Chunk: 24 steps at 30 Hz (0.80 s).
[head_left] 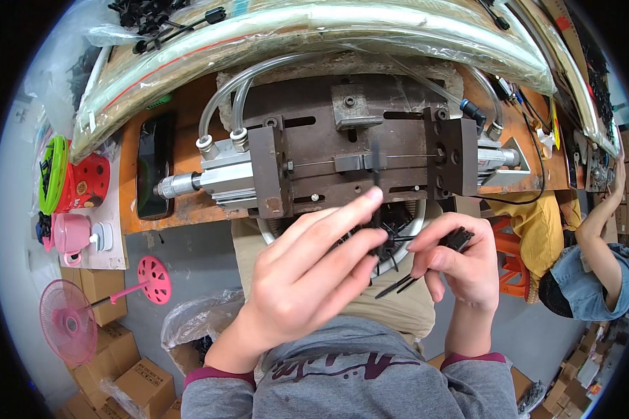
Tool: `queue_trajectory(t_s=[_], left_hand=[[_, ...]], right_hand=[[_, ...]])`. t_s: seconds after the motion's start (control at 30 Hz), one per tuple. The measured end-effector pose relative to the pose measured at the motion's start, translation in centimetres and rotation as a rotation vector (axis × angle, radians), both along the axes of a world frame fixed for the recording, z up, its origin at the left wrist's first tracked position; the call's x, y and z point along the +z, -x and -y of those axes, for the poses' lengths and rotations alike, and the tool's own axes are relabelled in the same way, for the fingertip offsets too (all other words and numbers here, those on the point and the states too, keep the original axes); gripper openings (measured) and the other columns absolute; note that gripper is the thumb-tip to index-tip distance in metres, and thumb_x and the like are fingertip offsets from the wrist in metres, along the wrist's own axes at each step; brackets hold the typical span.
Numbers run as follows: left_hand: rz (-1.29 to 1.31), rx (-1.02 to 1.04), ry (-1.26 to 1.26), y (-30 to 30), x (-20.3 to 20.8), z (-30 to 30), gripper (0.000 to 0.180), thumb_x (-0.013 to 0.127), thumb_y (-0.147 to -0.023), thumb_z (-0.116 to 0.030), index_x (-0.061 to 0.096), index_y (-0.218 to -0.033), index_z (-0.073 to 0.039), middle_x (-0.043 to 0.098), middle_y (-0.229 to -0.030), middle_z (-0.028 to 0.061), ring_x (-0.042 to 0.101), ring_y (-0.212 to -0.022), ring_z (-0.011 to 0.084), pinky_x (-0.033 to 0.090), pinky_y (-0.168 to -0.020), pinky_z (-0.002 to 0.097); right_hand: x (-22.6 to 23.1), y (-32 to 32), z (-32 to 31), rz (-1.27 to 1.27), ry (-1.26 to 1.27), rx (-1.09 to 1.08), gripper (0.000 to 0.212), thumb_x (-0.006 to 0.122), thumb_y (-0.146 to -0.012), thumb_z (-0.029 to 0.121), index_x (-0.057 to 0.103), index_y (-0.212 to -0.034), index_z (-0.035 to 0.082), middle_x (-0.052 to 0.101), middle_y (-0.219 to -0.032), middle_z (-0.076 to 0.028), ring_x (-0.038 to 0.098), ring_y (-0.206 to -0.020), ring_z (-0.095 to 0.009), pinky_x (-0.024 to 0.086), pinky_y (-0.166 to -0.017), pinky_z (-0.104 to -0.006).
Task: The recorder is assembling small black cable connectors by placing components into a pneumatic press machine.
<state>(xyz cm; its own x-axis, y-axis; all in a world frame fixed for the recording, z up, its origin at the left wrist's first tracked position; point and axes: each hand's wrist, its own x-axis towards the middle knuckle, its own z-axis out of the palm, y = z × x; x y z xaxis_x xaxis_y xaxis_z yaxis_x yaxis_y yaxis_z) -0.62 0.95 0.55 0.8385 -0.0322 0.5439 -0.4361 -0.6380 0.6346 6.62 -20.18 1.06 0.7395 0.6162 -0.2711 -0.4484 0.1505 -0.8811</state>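
My left hand is in front of the clamping fixture, its fingers closed on a thin black rod-like piece. The piece stands up from the fingertips toward the fixture's middle and is smeared by motion. Beside it, my right hand curls round several black plastic parts with thin stems. Two dark stems stick out below its fingers. Beyond the hands is the brown metal fixture, with a small grey jaw block at its middle. Under the fingers, more black parts lie in a round white-rimmed container, mostly hidden.
Silver air cylinders with clear hoses flank the fixture. A dark phone lies on the orange bench at left, near a red tub and pink cup. A pink fan stands lower left. Another person works at right.
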Motion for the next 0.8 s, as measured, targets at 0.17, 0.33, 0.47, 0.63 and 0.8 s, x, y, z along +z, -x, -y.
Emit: queue_trajectory(t_s=[0.17, 0.33, 0.47, 0.63, 0.8], left_hand=[[-0.059, 0.049, -0.331, -0.8, -1.3, 0.0, 0.029, 0.076, -0.070, -0.001, 0.069, -0.098, 0.000, 0.066, -0.124, 0.0153, 0.070, -0.093, 0.0263, 0.057, -0.084, 0.0364], [-0.096, 0.110, -0.424, -1.3, -0.4, 0.2, 0.027, 0.075, -0.073, -0.005, 0.068, -0.099, 0.000, 0.066, -0.126, 0.0133, 0.070, -0.082, 0.0235, 0.057, -0.074, 0.0317], [-0.150, 0.113, -0.435, -1.3, -0.3, 0.2, 0.026, 0.076, -0.074, -0.006, 0.069, -0.099, 0.000, 0.066, -0.126, 0.0117, 0.070, -0.076, 0.0208, 0.055, -0.066, 0.0298], [-0.182, 0.101, -0.386, -1.3, -0.2, 0.1, 0.028, 0.077, -0.075, -0.008, 0.070, -0.100, -0.001, 0.067, -0.124, 0.0108, 0.070, -0.075, 0.0201, 0.055, -0.064, 0.0294], [-0.183, -0.163, 0.211, -0.8, 0.7, -0.2, 0.042, 0.081, -0.070, -0.007, 0.072, -0.110, -0.002, 0.070, -0.118, 0.0130, 0.073, -0.083, 0.0210, 0.058, -0.072, 0.0293]], right_hand=[[0.2, 0.3, 0.0, 0.094, 0.001, -0.002, 0.016, 0.072, -0.081, -0.007, 0.067, -0.096, -0.007, 0.069, -0.078, -0.014, 0.062, -0.054, -0.011, 0.047, -0.046, -0.0210], [0.6, 0.6, -0.2, 0.112, -0.066, -0.058, 0.018, 0.072, -0.082, -0.004, 0.064, -0.098, -0.006, 0.069, -0.079, -0.015, 0.058, -0.052, -0.010, 0.044, -0.046, -0.0208], [0.2, 0.6, -0.1, 0.100, -0.127, -0.089, 0.015, 0.070, -0.083, -0.001, 0.062, -0.094, -0.006, 0.067, -0.075, -0.015, 0.051, -0.046, -0.007, 0.037, -0.042, -0.0194], [0.0, 0.5, 0.3, 0.012, -0.204, -0.086, 0.013, 0.067, -0.086, 0.000, 0.059, -0.093, -0.006, 0.065, -0.070, -0.015, 0.041, -0.040, -0.005, 0.030, -0.038, -0.0191], [-0.2, 0.8, -0.3, -0.075, -0.267, -0.033, 0.012, 0.065, -0.086, 0.000, 0.059, -0.093, -0.006, 0.064, -0.069, -0.015, 0.039, -0.039, -0.004, 0.027, -0.037, -0.0196]])
